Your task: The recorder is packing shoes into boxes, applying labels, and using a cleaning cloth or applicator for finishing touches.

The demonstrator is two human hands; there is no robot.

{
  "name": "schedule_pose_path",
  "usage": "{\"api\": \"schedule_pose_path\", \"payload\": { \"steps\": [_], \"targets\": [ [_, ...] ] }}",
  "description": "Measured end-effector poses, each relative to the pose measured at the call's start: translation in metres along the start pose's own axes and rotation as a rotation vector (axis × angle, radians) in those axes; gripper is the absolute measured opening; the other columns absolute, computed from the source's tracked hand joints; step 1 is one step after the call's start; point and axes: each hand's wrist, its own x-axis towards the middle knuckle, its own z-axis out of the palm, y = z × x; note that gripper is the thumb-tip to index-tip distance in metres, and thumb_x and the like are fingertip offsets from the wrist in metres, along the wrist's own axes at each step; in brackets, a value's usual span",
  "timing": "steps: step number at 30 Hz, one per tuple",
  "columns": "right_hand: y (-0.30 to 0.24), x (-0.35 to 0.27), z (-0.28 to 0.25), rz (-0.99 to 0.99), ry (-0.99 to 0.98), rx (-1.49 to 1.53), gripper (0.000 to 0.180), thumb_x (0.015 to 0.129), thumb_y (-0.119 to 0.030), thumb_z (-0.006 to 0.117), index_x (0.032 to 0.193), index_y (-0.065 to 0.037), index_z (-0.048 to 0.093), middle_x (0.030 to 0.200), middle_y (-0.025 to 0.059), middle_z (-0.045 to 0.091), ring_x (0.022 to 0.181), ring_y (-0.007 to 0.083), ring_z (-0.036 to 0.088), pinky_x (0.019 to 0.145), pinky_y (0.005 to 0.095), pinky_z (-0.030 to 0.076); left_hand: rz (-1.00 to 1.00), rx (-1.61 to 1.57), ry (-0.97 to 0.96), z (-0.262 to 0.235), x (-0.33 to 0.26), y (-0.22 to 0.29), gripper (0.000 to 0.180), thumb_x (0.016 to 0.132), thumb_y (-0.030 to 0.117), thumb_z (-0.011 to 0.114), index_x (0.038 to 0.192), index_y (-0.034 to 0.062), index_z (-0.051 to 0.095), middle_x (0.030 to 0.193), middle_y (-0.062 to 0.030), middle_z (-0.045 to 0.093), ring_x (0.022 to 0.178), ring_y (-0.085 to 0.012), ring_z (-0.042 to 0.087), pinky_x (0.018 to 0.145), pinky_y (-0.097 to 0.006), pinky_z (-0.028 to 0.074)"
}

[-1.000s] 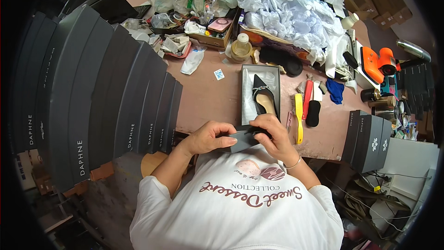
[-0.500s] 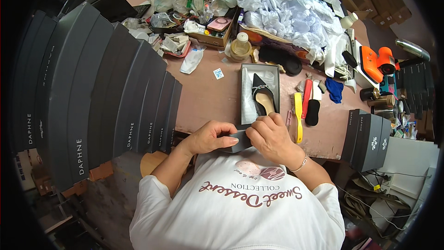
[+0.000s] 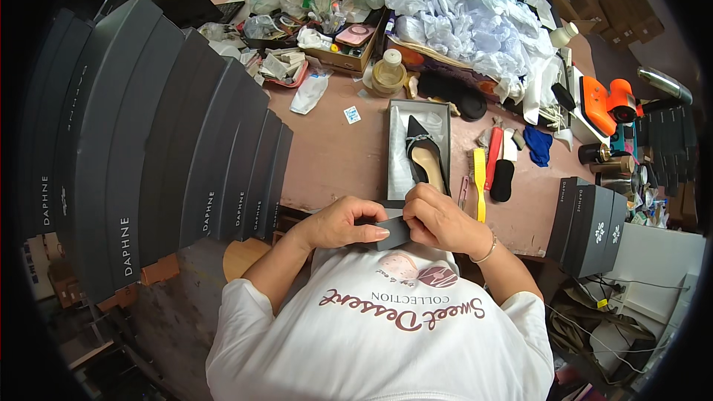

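Note:
An open dark grey shoebox (image 3: 388,130) lies on the table in front of me, lined with white tissue paper (image 3: 401,154). In it rests a black pointed shoe (image 3: 421,141) with a beige insole and a decorated strap; its near part is hidden by my right hand. My left hand (image 3: 340,223) grips the left side of the shoebox's near end, close to my shirt, thumb along the outer face. At the right of that end, my right hand (image 3: 443,223) is closed, fingertips pinched on the edge. Whether they hold anything else there is hidden.
Tall stacks of dark grey boxes (image 3: 171,141) stand at the left; more boxes (image 3: 587,219) are at the right. Right of the shoebox lie a yellow-handled brush (image 3: 480,186), a red tool (image 3: 492,160) and a blue cloth (image 3: 536,145). Crumpled tissue (image 3: 468,26) and a bottle (image 3: 388,74) are behind.
My right hand has shifted slightly down and right along the shoebox's near end, its fingers more curled. My left hand has moved slightly right, still gripping the side.

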Motion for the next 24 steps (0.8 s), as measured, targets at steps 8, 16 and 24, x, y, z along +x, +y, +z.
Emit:
{"api": "schedule_pose_path", "payload": {
  "steps": [8, 16, 24],
  "targets": [
    [-0.005, -0.004, -0.003, 0.135, 0.064, 0.195, 0.022, 0.083, -0.012, 0.07, 0.096, 0.0, 0.057, 0.093, 0.0112, 0.055, 0.087, 0.0273, 0.056, 0.077, 0.0345, 0.047, -0.051, -0.04, 0.044, -0.003, -0.001, 0.002, 0.016, 0.087, 0.016, 0.064, 0.091, 0.0005, 0.063, 0.08, 0.0031, 0.06, 0.073, -0.0032, 0.051, 0.064, -0.02, 0.042],
    [-0.01, -0.004, 0.005, 0.257, 0.19, 0.16, 0.018, 0.079, -0.003, 0.072, 0.094, -0.003, 0.062, 0.089, 0.0088, 0.057, 0.085, 0.0262, 0.058, 0.076, 0.0336, 0.048, -0.057, -0.068, 0.039, -0.003, 0.002, 0.004, 0.016, 0.088, 0.016, 0.064, 0.089, 0.0006, 0.063, 0.08, 0.0032, 0.059, 0.073, -0.0026, 0.05, 0.063, -0.02, 0.041],
    [-0.004, -0.003, 0.004, -0.053, 0.213, -0.329, 0.026, 0.069, -0.005, 0.068, 0.095, -0.005, 0.064, 0.087, 0.0067, 0.055, 0.083, 0.0217, 0.056, 0.078, 0.0351, 0.044, -0.045, -0.07, 0.058, -0.003, 0.003, 0.002, 0.015, 0.088, 0.015, 0.063, 0.09, 0.0002, 0.063, 0.08, 0.003, 0.059, 0.073, -0.0026, 0.05, 0.064, -0.019, 0.042]
  ]
}}
